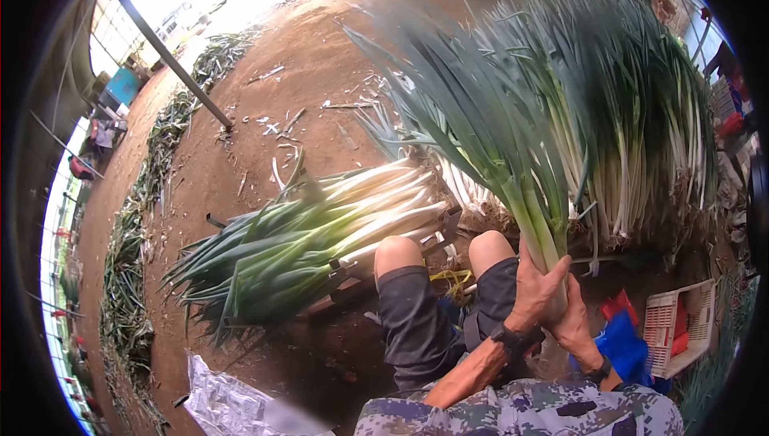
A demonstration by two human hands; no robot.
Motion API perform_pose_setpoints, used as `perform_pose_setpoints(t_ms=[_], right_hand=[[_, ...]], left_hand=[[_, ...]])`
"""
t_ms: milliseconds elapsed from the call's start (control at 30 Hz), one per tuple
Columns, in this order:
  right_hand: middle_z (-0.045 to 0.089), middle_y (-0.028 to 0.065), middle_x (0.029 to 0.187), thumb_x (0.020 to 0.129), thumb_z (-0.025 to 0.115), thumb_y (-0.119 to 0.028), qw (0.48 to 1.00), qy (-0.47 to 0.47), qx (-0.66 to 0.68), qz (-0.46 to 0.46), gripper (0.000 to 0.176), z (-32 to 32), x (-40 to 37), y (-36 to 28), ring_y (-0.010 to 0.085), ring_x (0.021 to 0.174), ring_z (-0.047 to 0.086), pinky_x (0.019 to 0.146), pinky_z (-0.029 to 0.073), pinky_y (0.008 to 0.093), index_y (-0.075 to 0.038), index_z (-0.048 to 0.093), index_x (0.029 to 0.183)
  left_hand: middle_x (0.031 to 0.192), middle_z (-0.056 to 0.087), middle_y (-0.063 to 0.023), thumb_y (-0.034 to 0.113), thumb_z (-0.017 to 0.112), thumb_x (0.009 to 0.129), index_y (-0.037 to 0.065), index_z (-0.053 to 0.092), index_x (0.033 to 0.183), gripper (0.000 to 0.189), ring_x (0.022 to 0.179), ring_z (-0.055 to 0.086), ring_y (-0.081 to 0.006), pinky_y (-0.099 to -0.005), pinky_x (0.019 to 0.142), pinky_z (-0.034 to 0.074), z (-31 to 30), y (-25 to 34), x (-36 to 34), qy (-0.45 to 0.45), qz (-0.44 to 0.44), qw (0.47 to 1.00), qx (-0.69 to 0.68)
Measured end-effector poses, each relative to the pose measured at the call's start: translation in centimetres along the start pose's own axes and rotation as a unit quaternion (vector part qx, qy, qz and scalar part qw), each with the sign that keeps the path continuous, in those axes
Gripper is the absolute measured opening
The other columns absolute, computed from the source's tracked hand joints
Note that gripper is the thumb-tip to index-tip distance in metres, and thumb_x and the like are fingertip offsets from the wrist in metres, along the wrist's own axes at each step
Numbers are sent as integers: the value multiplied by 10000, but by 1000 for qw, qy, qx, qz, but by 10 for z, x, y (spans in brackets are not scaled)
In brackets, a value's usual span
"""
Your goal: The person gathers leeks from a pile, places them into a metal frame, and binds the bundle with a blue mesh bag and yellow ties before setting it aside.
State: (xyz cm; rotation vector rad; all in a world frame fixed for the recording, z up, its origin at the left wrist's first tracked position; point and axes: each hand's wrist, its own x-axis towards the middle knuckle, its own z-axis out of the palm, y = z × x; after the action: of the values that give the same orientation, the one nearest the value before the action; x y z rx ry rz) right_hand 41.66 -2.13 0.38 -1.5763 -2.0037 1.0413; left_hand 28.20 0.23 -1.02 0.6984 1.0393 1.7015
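Both hands grip one bunch of long green onions (533,212), held in front of my right knee with the green leaves fanning up and away. My left hand (532,290) is closed around the pale lower stalks from the left. Lower on the right side, my right hand (573,325) is closed on the same stalks. The root ends are mostly hidden by the hands. Left of my knees, a large pile of green onions (320,228) lies on a low rack, white ends toward the right.
A tall stack of upright green onions (633,116) stands at the right. A pale plastic crate (681,328) and a blue plastic bag (625,348) are beside my right side. A white sack (240,400) lies at lower left. A slanted metal pole (168,52) meets the dirt floor.
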Motion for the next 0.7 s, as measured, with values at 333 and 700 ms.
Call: perform_pose_setpoints(t_ms=[333,700], right_hand=[[649,211,1161,657,820,-161,976,-137,14,-167,936,-3,49,-41,305,1046,673,932,526,379,20,366,1456],[666,208,1146,697,797,-122,846,-313,-113,-418,815,90,180,-180,392,1008,685,862,567,435,-71,451,1433]], left_hand=[[1396,514,-149,650,646,896,61,294,1528,933,1210,568,-256,-400,990,503,-95,31,47,-11,88,960,-266],[1368,563,-182,631,588,927,0,420,1457,842,1226,569,-300,-439,1065,444,-221,147,41,251,235,927,-152]])
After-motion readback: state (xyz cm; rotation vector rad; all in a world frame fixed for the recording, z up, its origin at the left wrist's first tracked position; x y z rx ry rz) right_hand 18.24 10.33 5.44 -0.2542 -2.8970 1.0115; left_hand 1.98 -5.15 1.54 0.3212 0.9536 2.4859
